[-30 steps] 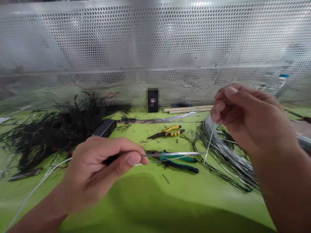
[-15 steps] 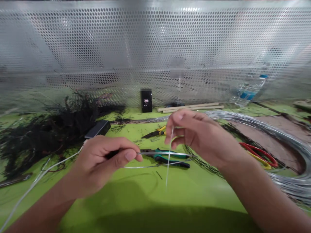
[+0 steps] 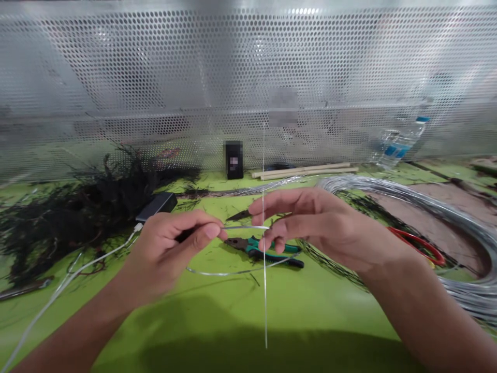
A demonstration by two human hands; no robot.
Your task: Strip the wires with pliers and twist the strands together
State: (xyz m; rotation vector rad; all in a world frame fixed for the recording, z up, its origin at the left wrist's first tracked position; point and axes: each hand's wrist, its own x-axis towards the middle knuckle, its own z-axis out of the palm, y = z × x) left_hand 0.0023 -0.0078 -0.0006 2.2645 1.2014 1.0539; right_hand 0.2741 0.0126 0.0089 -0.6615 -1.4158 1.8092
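The green tabletop point(image 3: 341, 311) carries pliers point(image 3: 252, 246) and coiled wire point(image 3: 423, 194).

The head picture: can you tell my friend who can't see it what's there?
The left hand pinches a silvery wire above a green table; a thin upright wire crosses the right hand's fingers. Green-and-black pliers lie on the table, left of a big coil.

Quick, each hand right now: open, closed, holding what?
Left hand: closed, thumb and finger pinching a silver wire.
Right hand: fingers partly spread at a straight wire; grip cannot be told.
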